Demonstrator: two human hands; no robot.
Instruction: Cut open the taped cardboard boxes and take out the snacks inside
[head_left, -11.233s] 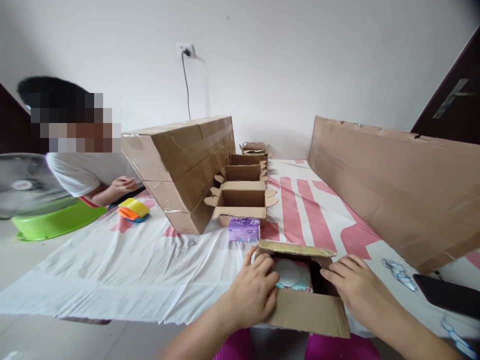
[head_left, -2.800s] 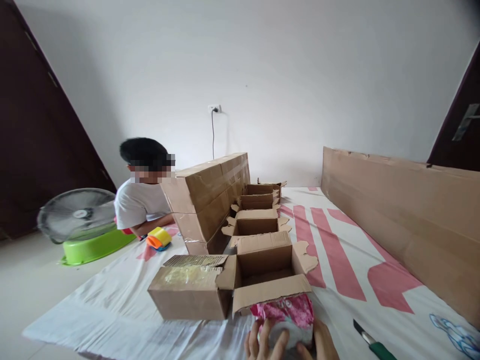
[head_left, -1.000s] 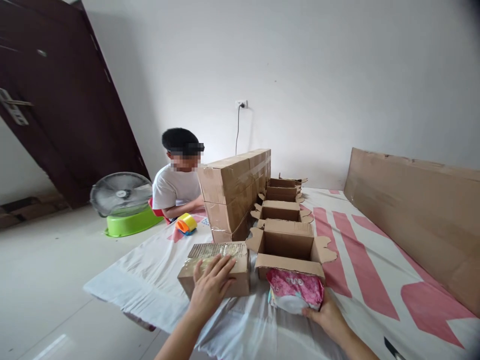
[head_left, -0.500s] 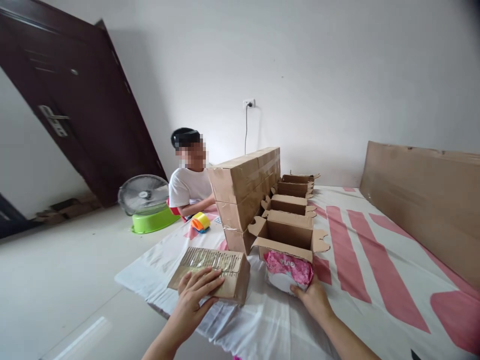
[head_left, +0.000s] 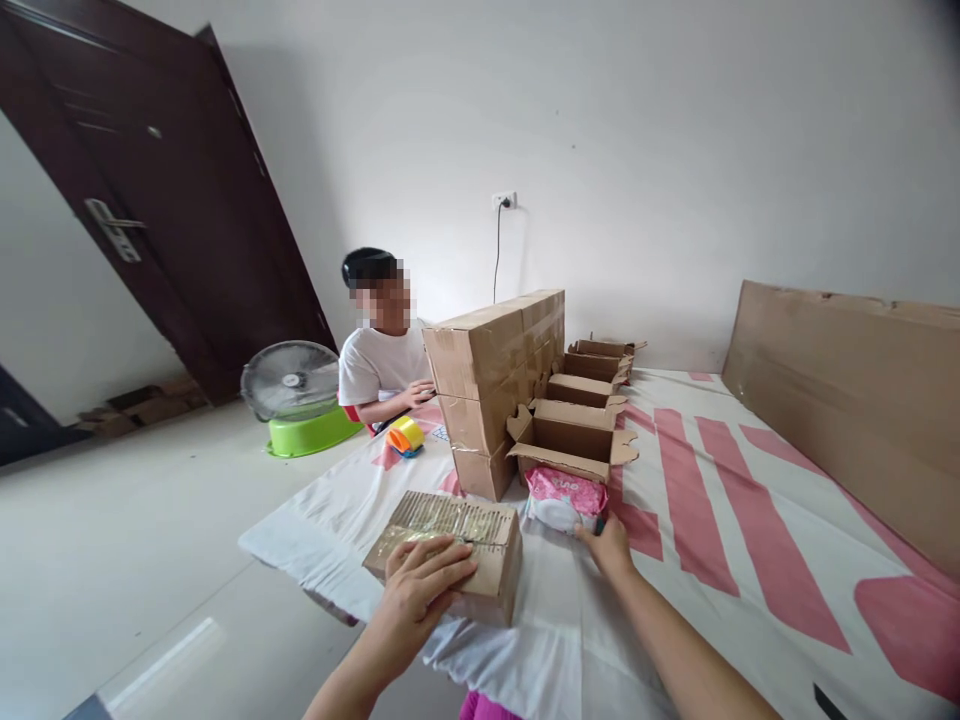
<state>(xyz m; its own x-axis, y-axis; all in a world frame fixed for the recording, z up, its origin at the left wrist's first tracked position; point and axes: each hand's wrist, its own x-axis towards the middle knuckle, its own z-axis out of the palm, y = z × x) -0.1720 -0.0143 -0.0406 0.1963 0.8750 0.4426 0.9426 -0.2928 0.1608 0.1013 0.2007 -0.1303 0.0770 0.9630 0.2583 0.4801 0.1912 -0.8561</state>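
My left hand (head_left: 424, 585) lies flat with fingers spread on top of a taped, closed cardboard box (head_left: 480, 550) near the front edge of the white and pink sheet (head_left: 697, 470). My right hand (head_left: 609, 545) reaches forward and grips the near edge of a pink and white soft packet (head_left: 564, 498). The packet lies on the sheet right in front of an open cardboard box (head_left: 571, 440), the nearest in a row of open boxes.
A stack of long closed cartons (head_left: 495, 375) stands left of the open boxes. Another person in a white shirt (head_left: 379, 365) sits behind it beside a tape dispenser (head_left: 405, 436), a fan (head_left: 291, 378) and a green basin (head_left: 311, 432). A large cardboard sheet (head_left: 847, 400) leans at right.
My left hand has drawn the closed box nearer to me and to the right. The right hand has stretched further out with the pink packet. The view has shifted slightly.
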